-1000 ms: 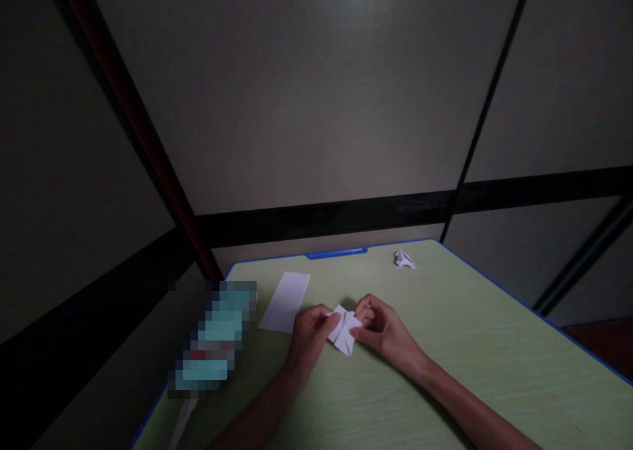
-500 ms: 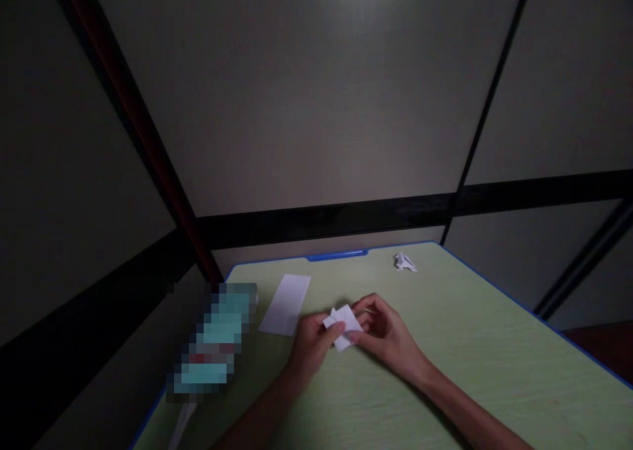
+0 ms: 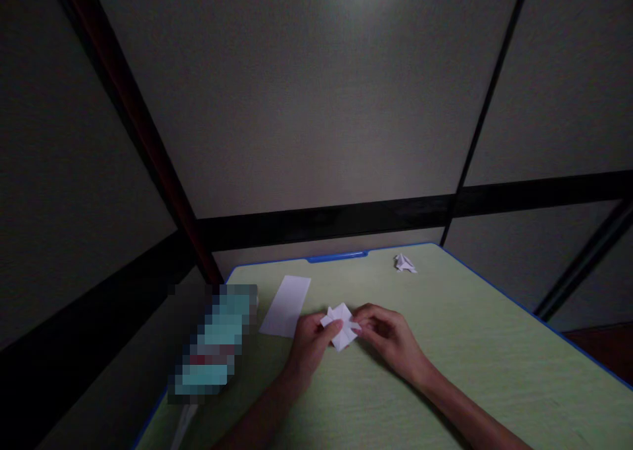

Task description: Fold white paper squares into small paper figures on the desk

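A small folded piece of white paper [image 3: 342, 334], roughly diamond-shaped with pointed flaps and creases, is held between both hands above the table. My left hand [image 3: 314, 338] grips its left side, the thumb lying across its face. At the right edge, my right hand [image 3: 383, 331] pinches a narrow flap between thumb and fingers. The fingers beneath the paper are partly hidden.
A flat white paper sheet [image 3: 285, 307] lies behind my left hand on the pale green, blue-edged table [image 3: 475, 357]. A folded white paper figure [image 3: 405, 263] sits at the far right. A pixelated turquoise object [image 3: 217, 341] is at left; cabinet panels rise behind.
My right fingers have closed on the paper's right corner, where a narrow flap now sticks out. More creases show on its face. The left hand has barely moved.
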{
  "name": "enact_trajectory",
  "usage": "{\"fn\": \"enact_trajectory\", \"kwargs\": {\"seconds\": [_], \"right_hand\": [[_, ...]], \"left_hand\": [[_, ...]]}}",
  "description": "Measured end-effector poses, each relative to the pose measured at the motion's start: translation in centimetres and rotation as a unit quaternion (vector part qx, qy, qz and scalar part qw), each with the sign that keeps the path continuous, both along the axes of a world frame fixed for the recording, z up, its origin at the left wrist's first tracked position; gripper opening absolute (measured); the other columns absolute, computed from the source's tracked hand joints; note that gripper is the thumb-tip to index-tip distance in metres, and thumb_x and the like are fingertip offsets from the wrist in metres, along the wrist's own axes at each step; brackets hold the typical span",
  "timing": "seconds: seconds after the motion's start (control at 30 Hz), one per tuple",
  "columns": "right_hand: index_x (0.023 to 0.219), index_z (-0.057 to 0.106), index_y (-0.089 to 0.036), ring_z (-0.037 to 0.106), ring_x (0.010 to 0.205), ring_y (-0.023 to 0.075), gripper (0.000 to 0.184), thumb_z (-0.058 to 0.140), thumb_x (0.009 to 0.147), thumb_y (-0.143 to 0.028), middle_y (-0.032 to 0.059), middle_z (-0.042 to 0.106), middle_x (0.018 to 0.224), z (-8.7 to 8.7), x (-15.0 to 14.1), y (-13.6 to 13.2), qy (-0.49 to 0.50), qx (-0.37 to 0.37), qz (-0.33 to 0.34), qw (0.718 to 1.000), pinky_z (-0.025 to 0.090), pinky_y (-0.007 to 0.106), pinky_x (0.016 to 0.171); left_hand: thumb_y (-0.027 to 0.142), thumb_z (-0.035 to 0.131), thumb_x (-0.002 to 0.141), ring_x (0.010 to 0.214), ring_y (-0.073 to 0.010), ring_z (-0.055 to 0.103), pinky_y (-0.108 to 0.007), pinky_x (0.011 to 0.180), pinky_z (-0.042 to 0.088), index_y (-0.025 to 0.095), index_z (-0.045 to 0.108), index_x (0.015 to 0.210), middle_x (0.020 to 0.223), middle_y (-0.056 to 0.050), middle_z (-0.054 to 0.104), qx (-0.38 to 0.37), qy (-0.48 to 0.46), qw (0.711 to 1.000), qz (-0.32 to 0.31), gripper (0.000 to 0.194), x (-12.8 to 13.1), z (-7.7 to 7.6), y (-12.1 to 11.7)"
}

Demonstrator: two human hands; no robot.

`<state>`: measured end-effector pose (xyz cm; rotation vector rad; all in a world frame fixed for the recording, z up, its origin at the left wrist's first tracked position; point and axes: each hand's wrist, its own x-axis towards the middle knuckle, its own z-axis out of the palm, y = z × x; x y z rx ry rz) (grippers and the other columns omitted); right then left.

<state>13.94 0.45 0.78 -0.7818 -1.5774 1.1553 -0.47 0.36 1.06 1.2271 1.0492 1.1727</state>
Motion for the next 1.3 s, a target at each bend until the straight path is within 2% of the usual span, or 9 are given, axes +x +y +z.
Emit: {"fn": "enact_trajectory", "kwargs": {"seconds": [0.17,0.37,0.5,0.67,0.83,1.13,1.3], "right_hand": [[0.064,0.06,-0.013,0.052,0.063,0.0126,0.004,0.058,0.064,-0.017,0.0035,0.057,0.068,0.6,0.2,0.1,-0.01,0.002,0.012,1.0,0.04,0.023,0.056],[0.059,0.06,-0.013,0.05,0.055,0.0101,0.006,0.061,0.06,-0.018,0.0007,0.058,0.059,0.4,0.3,0.6,0.011,-0.057,0.027,0.998,0.038,0.021,0.051],[0.054,0.058,-0.012,0.045,0.045,0.0074,0.011,0.063,0.058,-0.021,-0.0022,0.055,0.048,0.0,0.2,0.9,0.015,-0.111,-0.004,0.994,0.034,0.019,0.045],[0.053,0.058,-0.01,0.045,0.044,0.0073,0.013,0.065,0.053,-0.021,-0.0018,0.055,0.048,-0.1,-0.3,0.7,0.027,-0.137,-0.064,0.988,0.034,0.02,0.044],[0.052,0.058,-0.01,0.044,0.042,0.0067,0.013,0.065,0.053,-0.021,-0.0019,0.054,0.046,0.1,-0.5,0.5,0.019,-0.132,-0.098,0.986,0.033,0.019,0.042],[0.055,0.059,-0.01,0.045,0.044,0.0081,0.015,0.062,0.057,-0.025,-0.0003,0.055,0.049,-0.1,-0.7,0.1,-0.003,-0.099,-0.112,0.989,0.035,0.02,0.043],[0.057,0.059,-0.01,0.047,0.046,0.009,0.013,0.06,0.059,-0.023,0.0007,0.057,0.051,0.1,-0.8,-0.1,-0.002,-0.088,-0.121,0.989,0.035,0.02,0.045]], "left_hand": [[0.029,0.058,0.054,0.042,-0.0097,0.044,-0.02,0.042,0.033,0.009,0.057,0.053,0.045,0.001,0.053,-0.022,0.016,0.999,-0.03,0.02,-0.3,-0.4,0.2],[0.027,0.057,0.057,0.041,-0.0082,0.041,-0.018,0.041,0.028,0.008,0.059,0.054,0.043,0.002,0.051,-0.007,0.05,0.997,-0.061,0.018,-0.7,-1.0,0.4],[0.027,0.057,0.057,0.042,-0.0083,0.041,-0.019,0.041,0.027,0.009,0.058,0.051,0.043,0.001,0.051,0.006,0.062,0.996,-0.07,0.019,-0.4,-0.9,0.3],[0.028,0.056,0.057,0.043,-0.009,0.041,-0.019,0.042,0.027,0.01,0.056,0.048,0.043,0.001,0.05,0.014,0.066,0.996,-0.059,0.02,0.0,-1.2,0.4],[0.028,0.054,0.058,0.04,-0.0088,0.041,-0.019,0.041,0.028,0.01,0.054,0.047,0.041,0.001,0.049,0.007,0.063,0.996,-0.059,0.021,0.1,-1.7,0.7],[0.025,0.059,0.053,0.043,-0.0093,0.042,-0.019,0.042,0.029,0.009,0.058,0.051,0.044,0.002,0.051,0.008,0.107,0.994,-0.031,0.016,0.4,-0.4,0.0],[0.028,0.058,0.055,0.043,-0.0099,0.043,-0.019,0.041,0.031,0.008,0.059,0.052,0.044,0.001,0.052,0.014,0.114,0.993,-0.019,0.02,0.5,-1.1,0.3]]}}
